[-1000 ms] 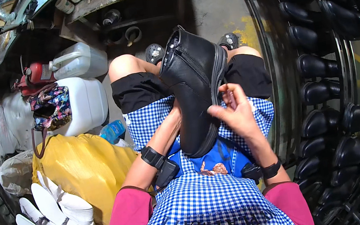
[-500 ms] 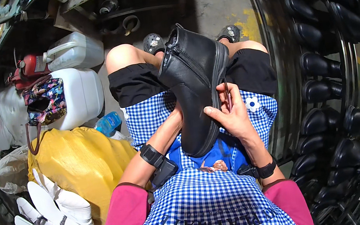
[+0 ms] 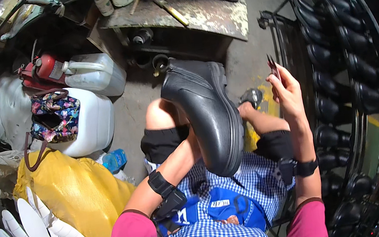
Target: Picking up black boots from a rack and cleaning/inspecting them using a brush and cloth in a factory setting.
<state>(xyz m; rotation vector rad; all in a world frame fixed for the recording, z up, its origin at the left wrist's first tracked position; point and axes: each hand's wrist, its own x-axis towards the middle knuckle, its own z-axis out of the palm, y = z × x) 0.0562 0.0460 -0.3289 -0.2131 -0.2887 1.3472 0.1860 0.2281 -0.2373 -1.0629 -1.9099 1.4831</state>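
Note:
A black ankle boot (image 3: pixel 208 116) stands up over my lap, toe toward me and sole edge to the right. My left hand (image 3: pixel 193 147) reaches under it from the left and holds it; the fingers are mostly hidden behind the boot. My right hand (image 3: pixel 286 92) is raised to the right of the boot, apart from it, pinching a small dark metal tool (image 3: pixel 273 67) like snips, its tips pointing up. I wear a blue checked apron (image 3: pixel 222 211) and a black band on each wrist.
A metal rack (image 3: pixel 339 78) of several black boots curves along the right. Left of me lie a yellow bag (image 3: pixel 70 198), white sole pieces (image 3: pixel 46 235), white jerrycans (image 3: pixel 95 122), a floral bag (image 3: pixel 55 110) and a red extinguisher (image 3: pixel 44 68). A worn workbench (image 3: pixel 194 13) stands ahead.
My right hand has left the boot and risen to the right with the small tool. The boot now stands higher and more upright over my knees.

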